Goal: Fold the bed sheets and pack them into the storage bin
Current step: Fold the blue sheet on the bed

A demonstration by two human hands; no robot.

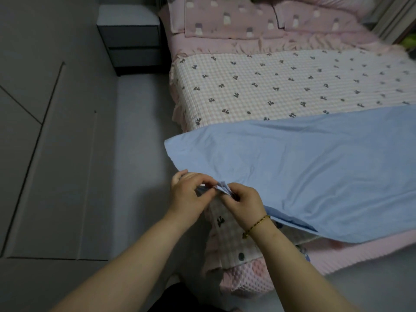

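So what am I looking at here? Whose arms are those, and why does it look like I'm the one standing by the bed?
The camera sits on a person's head and looks down, so you see their arms as if they were yours. The left hand and the right hand, which wears a gold bead bracelet, meet at the bed's edge. Together they pinch a corner of the plain light blue bed sheet, which is spread across the bed. Under it lies a checked cover with small dark bows, then pink patterned pillows. A grey bedside cabinet stands on the floor beside the bed. No storage bin is in view.
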